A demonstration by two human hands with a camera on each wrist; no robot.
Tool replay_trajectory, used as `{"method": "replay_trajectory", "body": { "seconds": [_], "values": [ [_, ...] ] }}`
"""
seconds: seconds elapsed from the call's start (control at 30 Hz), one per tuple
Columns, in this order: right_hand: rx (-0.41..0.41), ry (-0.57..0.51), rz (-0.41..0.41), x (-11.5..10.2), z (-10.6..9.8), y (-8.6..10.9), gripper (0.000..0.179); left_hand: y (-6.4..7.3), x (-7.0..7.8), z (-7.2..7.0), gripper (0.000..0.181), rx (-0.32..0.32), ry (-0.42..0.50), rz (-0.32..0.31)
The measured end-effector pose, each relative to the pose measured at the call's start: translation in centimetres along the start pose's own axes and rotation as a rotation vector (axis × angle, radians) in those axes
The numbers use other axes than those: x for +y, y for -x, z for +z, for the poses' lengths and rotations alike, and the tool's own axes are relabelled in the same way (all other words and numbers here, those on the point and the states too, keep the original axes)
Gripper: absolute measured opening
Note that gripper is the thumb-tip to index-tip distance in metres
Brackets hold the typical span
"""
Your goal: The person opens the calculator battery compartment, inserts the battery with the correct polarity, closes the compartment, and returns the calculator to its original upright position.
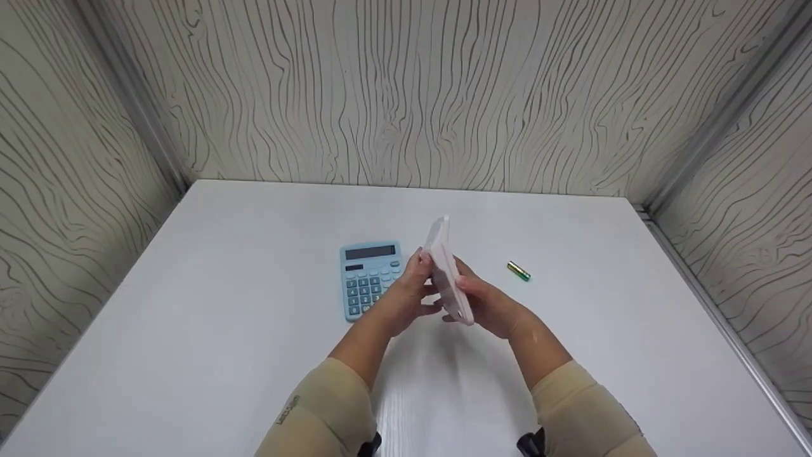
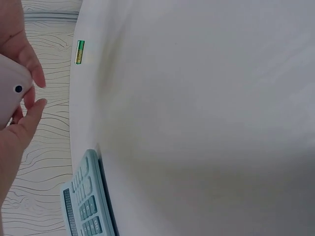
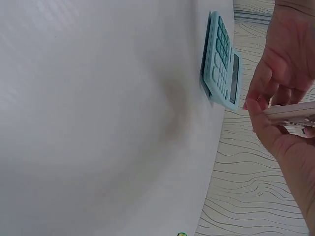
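Note:
A pale pink calculator [image 1: 448, 279] is held on edge above the table, its side turned to the head camera. My left hand [image 1: 406, 301] grips it from the left, thumb near its upper part. From the other side my right hand [image 1: 498, 308] holds it, thumb against its edge. In the left wrist view a dark round spot shows at one corner of the pink calculator [image 2: 9, 91]. Some keys of the pink calculator [image 3: 295, 115] show in the right wrist view. Just beyond the left hand lies a blue calculator [image 1: 355, 279], partly covered by that hand.
A green and gold battery [image 1: 519, 271] lies on the white table [image 1: 222, 285], to the right of the hands. Wood-grain patterned panels [image 1: 393, 95] stand behind the table and at both sides.

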State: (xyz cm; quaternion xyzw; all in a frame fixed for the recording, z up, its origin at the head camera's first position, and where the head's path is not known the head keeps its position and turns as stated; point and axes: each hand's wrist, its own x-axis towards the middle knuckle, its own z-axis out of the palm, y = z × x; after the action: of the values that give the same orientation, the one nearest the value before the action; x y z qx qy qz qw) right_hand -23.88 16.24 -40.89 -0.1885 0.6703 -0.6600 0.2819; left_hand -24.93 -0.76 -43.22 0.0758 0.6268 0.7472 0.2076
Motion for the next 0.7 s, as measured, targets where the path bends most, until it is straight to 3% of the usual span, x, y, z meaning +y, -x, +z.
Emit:
{"method": "replay_trajectory", "body": {
  "seconds": [0.2, 0.37, 0.53, 0.7],
  "values": [
    [0.02, -0.02, 0.011, 0.26, 0.0, 0.14, 0.069, 0.01, 0.14, 0.04, 0.086, 0.042, -0.034, -0.043],
    [0.074, 0.051, -0.001, 0.3, -0.17, 0.16, 0.063, -0.12, -0.01, -0.13, 0.084, 0.105, -0.036, -0.037],
    [0.182, 0.131, -0.06, -0.03, -0.56, 0.03, 0.055, -0.25, -0.28, -0.37, 0.082, 0.194, -0.04, -0.044],
    [0.313, 0.147, -0.103, -0.37, -0.96, 0.05, 0.048, -0.37, -0.5, -0.45, 0.082, 0.244, -0.106, -0.069]
  ]
}}
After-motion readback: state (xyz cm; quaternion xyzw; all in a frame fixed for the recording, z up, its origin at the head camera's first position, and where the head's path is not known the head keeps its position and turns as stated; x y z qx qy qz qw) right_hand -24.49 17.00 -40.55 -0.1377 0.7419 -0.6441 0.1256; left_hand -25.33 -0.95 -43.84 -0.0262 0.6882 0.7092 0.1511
